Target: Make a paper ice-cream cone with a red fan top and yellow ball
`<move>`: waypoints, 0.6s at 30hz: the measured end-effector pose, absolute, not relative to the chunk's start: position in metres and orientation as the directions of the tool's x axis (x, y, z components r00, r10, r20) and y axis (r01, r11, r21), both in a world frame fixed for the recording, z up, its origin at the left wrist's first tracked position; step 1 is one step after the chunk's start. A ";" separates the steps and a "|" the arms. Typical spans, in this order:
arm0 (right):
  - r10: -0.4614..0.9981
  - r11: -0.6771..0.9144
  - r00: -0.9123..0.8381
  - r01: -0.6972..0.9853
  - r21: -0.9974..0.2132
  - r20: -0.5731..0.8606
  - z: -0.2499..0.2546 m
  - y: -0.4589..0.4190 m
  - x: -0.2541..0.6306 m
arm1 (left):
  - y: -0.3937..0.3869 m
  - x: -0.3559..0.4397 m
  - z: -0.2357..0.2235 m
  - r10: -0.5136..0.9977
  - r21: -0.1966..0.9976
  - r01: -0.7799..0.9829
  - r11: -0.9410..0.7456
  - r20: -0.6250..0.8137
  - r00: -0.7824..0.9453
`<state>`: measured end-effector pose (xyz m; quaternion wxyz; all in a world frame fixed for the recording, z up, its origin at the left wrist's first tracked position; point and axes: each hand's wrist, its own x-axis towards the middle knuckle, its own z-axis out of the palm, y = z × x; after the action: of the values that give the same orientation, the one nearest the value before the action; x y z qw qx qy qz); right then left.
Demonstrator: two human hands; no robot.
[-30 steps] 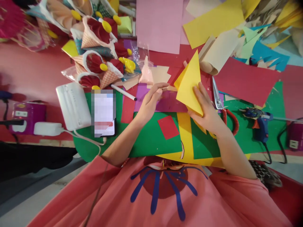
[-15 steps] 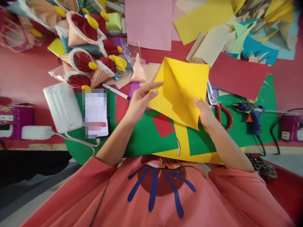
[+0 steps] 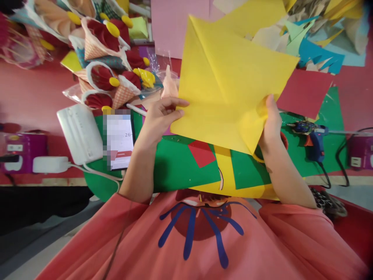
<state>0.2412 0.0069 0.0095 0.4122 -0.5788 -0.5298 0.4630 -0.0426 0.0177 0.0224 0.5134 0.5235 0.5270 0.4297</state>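
A yellow sheet, paper or felt [image 3: 221, 85], is held up between my two hands above the table. A diagonal crease runs down from its upper left corner, and its lower right part is bent. My left hand [image 3: 163, 116] pinches the sheet's lower left edge between thumb and fingers. At the lower right edge my right hand [image 3: 271, 120] grips it, thumb in front and fingers hidden behind. Beneath the sheet lie a green mat [image 3: 183, 171], a small red piece [image 3: 201, 153] and a yellow strip [image 3: 223, 163].
A phone [image 3: 119, 140] and a white power bank [image 3: 80, 134] with cables lie at left. Cone-shaped craft pieces [image 3: 125, 91] crowd the upper left. A blue glue gun [image 3: 314, 140] rests at right. Coloured scraps [image 3: 317, 54] and a dark red sheet [image 3: 304, 91] fill the upper right.
The folded yellow sheet has been opened out and spread wider and nearer the camera. My hands have moved apart, and the scissors are now mostly covered.
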 end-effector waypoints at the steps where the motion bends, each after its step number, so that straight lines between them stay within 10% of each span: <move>1: 0.989 -0.149 0.024 0.206 -0.967 -0.147 0.013 0.008 0.240 | 0.018 -0.045 0.024 0.993 0.989 0.128 0.079 -0.089 0.075; 7: 0.948 -0.318 0.067 0.147 -0.937 -0.312 0.030 0.009 0.232 | 0.019 -0.053 0.031 0.996 0.986 0.160 0.050 -0.061 0.060; 18: 0.968 0.162 0.049 0.632 -0.758 0.248 0.021 0.004 0.244 | 0.023 -0.075 0.028 0.972 0.959 0.244 0.141 -0.181 0.150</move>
<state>0.2441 0.0040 0.0215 0.3896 -0.6104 -0.6552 0.2151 -0.0753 0.0232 0.0284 0.5184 0.5535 0.5493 0.3510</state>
